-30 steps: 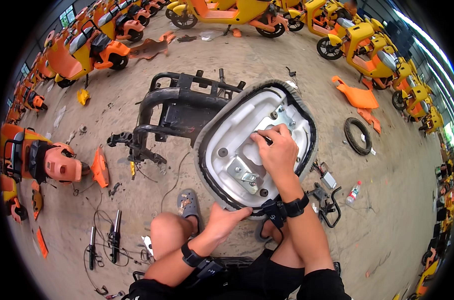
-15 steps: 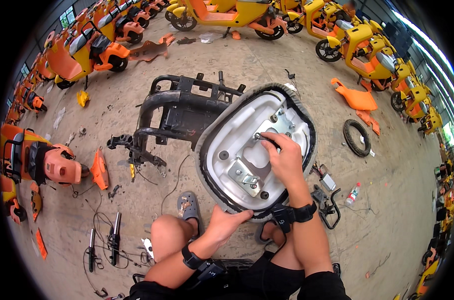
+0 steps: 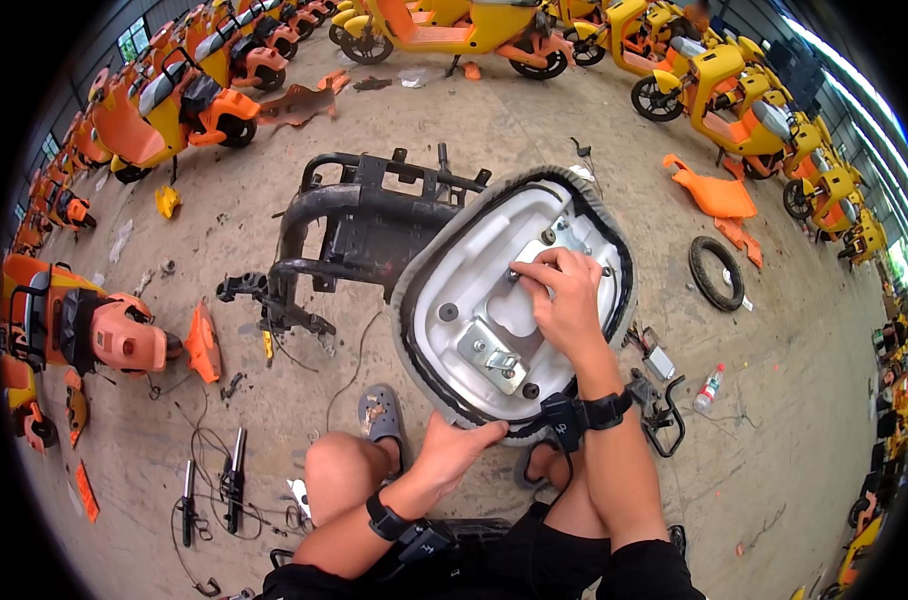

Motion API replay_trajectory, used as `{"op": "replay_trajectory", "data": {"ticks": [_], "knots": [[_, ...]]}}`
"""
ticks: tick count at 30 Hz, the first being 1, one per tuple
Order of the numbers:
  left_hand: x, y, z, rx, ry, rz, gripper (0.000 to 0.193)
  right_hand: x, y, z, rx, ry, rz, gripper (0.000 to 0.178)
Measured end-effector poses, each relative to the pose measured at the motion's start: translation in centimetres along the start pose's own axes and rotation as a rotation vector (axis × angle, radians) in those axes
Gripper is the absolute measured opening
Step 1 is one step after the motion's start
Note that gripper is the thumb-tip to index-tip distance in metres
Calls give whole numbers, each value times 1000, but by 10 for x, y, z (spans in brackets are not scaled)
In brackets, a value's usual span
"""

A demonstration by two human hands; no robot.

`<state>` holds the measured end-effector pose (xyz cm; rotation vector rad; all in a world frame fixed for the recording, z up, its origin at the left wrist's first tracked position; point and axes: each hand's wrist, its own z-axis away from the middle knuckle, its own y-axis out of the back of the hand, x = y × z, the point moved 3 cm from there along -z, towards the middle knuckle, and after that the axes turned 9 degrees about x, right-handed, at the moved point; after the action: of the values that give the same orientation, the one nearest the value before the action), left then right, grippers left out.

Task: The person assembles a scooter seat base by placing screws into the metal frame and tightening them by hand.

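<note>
A scooter seat [image 3: 449, 345] is held underside up in front of me, tilted, its white plastic base facing me inside a grey padded rim. My left hand [image 3: 456, 445] grips the near edge, thumb on top and fingers hidden beneath. At a metal plate [image 3: 519, 258] on the base's far part, my right hand [image 3: 566, 300] pinches a small metal fastener [image 3: 513, 273], mostly covered by the fingertips. Closer to me, a second metal bracket with a wire latch loop [image 3: 499, 360] is fixed to the base. Several dark rubber feet surround the plates.
Behind the seat lies a black scooter frame [image 3: 364, 225]. To the right are a tyre [image 3: 716, 274], a plastic bottle [image 3: 709, 388] and an orange panel [image 3: 709, 190]. Two shock-absorber-like tubes [image 3: 235, 480] with cables lie at left. Yellow and orange scooters [image 3: 464, 28] stand around.
My right fingertips have closed in over the fastener on the far plate, hiding more of it. My left hand and the seat stay nearly in place.
</note>
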<state>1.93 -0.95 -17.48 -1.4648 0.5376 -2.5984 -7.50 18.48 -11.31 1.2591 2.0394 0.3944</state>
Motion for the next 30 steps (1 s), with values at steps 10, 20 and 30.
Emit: {"op": "replay_trajectory", "data": {"ticks": [10,20,30], "knots": [[-3,1,-3,-14,27,-21,50,5,-3,2,-79,-121,-145,18],[0,0,-1,37,-70,-4,29,5,0,0,-45,-308,-129,35],[0,2,-1,44,-61,-47,29,-14,-3,6,-34,-462,32,34]]}}
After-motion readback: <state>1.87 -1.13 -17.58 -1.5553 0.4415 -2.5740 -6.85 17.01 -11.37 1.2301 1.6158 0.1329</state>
